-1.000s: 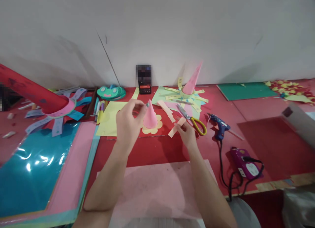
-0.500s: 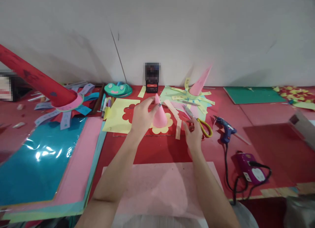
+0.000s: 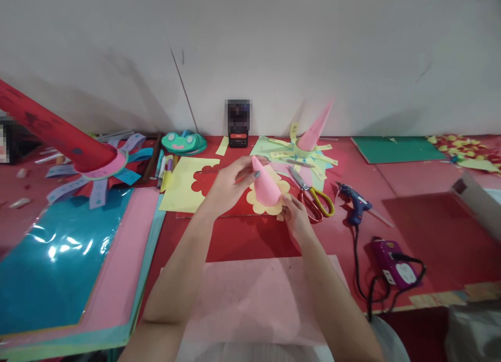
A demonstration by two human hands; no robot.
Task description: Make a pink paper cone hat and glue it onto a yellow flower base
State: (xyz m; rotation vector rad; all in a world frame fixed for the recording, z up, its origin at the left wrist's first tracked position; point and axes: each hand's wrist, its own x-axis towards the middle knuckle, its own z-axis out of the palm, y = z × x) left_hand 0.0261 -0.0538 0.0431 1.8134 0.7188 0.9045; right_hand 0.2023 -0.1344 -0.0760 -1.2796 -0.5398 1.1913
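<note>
A small pink paper cone [image 3: 268, 189] stands, leaning a little, on a yellow flower-shaped paper [image 3: 259, 206] in front of me. My left hand [image 3: 229, 187] closes its fingers and thumb about the upper part of the cone. At the lower right, my right hand [image 3: 295, 213] pinches the flower paper's edge, close to the cone's base. Scissors [image 3: 309, 190] with one red and one yellow handle lie just right of that hand. Beneath the left wrist is a red scalloped paper [image 3: 203, 179] on a yellow sheet [image 3: 180, 184].
A finished-looking pink cone [image 3: 312, 135] with yellow strips stands behind. A glue gun [image 3: 356, 203] lies to the right, its cord near a purple power box [image 3: 395, 263]. Sheets in blue film [image 3: 58, 268] and a long red cone [image 3: 78, 148] occupy the left. A phone [image 3: 238, 124] leans at the wall.
The cone and yellow flower have shifted right and tilted. My right hand has moved left from beside the scissors to the flower's edge. My left hand still holds the cone.
</note>
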